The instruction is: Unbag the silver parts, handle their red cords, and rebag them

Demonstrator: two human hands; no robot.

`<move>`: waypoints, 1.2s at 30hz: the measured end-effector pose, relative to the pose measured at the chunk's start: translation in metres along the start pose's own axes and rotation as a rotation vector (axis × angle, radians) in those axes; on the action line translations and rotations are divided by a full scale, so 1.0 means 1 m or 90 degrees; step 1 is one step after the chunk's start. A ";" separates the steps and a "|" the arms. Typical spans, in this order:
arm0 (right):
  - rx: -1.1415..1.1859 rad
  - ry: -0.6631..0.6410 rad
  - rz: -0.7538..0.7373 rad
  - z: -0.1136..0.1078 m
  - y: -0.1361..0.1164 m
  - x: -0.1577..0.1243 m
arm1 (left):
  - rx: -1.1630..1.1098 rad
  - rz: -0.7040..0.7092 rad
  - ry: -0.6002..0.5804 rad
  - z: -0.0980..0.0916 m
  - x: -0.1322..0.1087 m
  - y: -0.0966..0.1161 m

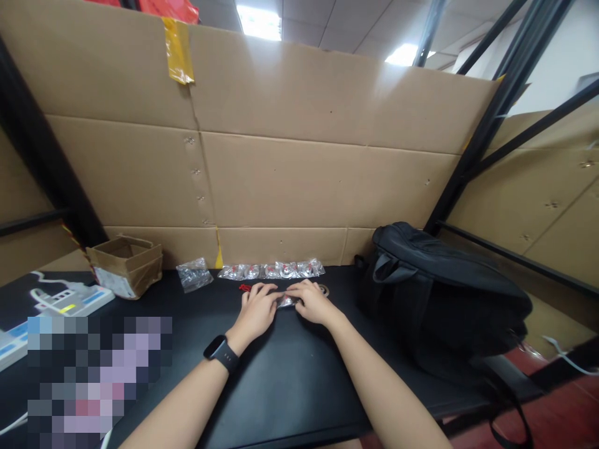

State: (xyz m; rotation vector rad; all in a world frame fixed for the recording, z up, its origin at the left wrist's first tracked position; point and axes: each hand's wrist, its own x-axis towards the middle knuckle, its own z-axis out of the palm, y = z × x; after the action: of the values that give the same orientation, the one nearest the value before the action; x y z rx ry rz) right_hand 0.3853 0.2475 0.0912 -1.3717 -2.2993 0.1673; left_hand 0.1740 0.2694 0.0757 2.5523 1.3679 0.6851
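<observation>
My left hand (257,308), with a dark watch on its wrist, and my right hand (311,301) meet at the middle of the black table. Their fingers are bent onto a small shiny plastic packet (287,302) between them. Behind the hands, a row of clear packets (251,272) with round metal pieces and red bits lies along the cardboard wall. A red cord-like item (244,287) is just beyond my left fingers. Next to my right hand, a tan ring (324,290) is partly hidden.
An open cardboard box (128,268) and a clear plastic bag (194,275) stand back left. White power strips (79,301) lie far left, near a blurred-out patch. A black backpack (435,299) fills the right side.
</observation>
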 end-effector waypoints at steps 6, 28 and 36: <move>0.040 0.009 0.042 0.005 0.001 0.000 | -0.028 0.024 -0.039 -0.008 -0.002 0.003; 0.346 0.100 0.221 0.021 -0.004 0.075 | -0.085 -0.245 0.091 -0.034 0.015 -0.032; 0.163 0.112 0.357 0.044 -0.009 0.146 | 0.086 -0.331 0.068 -0.034 0.009 -0.045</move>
State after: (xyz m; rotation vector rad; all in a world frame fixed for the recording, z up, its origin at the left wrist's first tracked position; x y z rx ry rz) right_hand 0.3003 0.3738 0.1012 -1.7731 -1.6390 0.4757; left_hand 0.1293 0.2999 0.0927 2.1177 2.0629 0.6498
